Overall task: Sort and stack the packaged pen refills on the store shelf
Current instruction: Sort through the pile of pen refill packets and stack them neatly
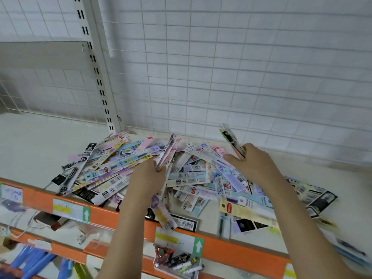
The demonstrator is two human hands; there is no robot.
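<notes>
Both your arms reach over the shelf (30, 141). Left hand (148, 176) pinches a few pink packs (168, 153) above the refill pile (191, 178); right hand (254, 164) clamps a dark bundle (231, 140), tilted up, pile's right.

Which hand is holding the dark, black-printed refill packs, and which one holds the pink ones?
The right hand grips the black-printed packs, raised near the grid wall. The left hand holds the pink packs.

Two bare forearms reach in from the bottom edge of the head view, ending in the left hand (148, 177) and the right hand (254, 164). No sleeve covers either arm (both show from hand to frame edge). Wrists and fingers are unadorned.
</notes>
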